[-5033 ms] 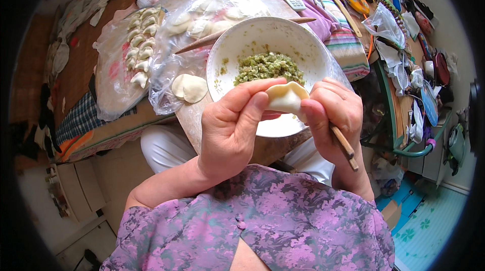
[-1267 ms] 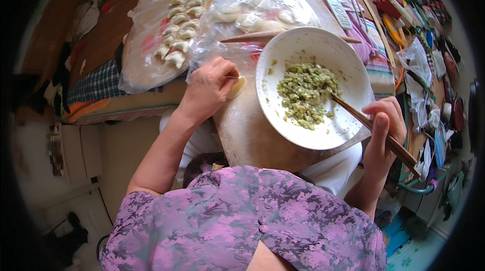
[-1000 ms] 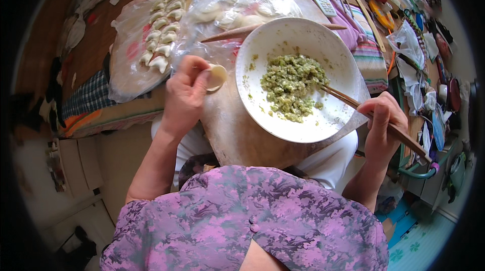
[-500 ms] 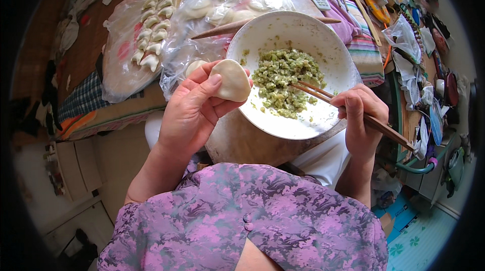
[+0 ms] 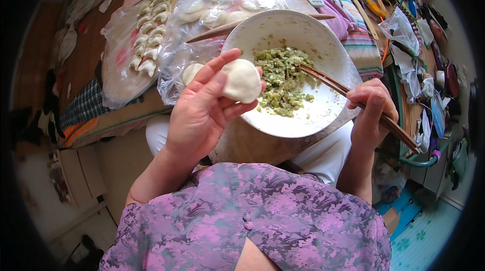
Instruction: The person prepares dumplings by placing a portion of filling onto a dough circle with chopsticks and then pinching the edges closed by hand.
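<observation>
Holding a round, pale dough wrapper [image 5: 241, 81] beside a white, round bowl [image 5: 328, 109] while wooden chopsticks [image 5: 331, 84] dip into chopped green filling [image 5: 283, 79].

The hands are apart: the left hand [image 5: 201, 109], turned palm up, pinches the wrapper between thumb and fingers just left of the bowl, and the right hand [image 5: 373, 114] is closed round the chopsticks at the right. A second ago the wrapper was low by the board; it has since been lifted and laid flat across the fingers, and the chopstick tips have pushed farther into the filling. In my judgement, wrapper and filling are now both within reach, though the wrapper looks bare. Another pale dough disc [image 5: 191, 73] lies partly hidden behind the left hand; white crescent dumplings [image 5: 155, 40] stand in rows at far left.
</observation>
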Demonstrator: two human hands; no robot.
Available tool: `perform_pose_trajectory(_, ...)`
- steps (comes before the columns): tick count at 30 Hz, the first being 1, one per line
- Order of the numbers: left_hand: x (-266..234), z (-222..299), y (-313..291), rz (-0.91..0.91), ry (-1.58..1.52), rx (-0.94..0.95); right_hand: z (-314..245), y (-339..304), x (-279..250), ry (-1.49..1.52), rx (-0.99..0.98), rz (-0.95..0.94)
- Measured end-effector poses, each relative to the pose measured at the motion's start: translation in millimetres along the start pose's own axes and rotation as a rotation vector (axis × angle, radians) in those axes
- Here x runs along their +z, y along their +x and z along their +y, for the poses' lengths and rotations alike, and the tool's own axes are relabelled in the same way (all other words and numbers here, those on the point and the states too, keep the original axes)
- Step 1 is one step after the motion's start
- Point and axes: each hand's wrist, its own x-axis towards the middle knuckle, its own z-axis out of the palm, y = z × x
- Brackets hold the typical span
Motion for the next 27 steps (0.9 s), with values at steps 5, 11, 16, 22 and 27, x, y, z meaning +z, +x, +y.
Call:
perform_pose_trajectory(5,2.0,-4.9,2.2,0.031,0.112,0.098,-11.0,1.6,-10.6,-0.06,0.056,-0.117)
perform_pose_trajectory(11,-3.2,-7.4,-8.2,0.103,0.418,0.181,-10.3,0.1,-7.2,-0.087,0.126,-0.215)
perform_pose_trajectory(16,-3.9,-2.8,-13.1,0.043,0.971,0.588,3.3,-5.5,0.6,0.013,0.099,-0.077)
perform_pose_trajectory(22,4.0,0.0,-7.6,0.0,0.652,0.713,3.8,-5.8,-7.3,0.03,0.014,0.034)
perform_pose_trajectory(27,6.5,1.4,5.6,-0.019,0.118,0.086,0.5,-2.7,-13.3,0.152,0.039,0.117)
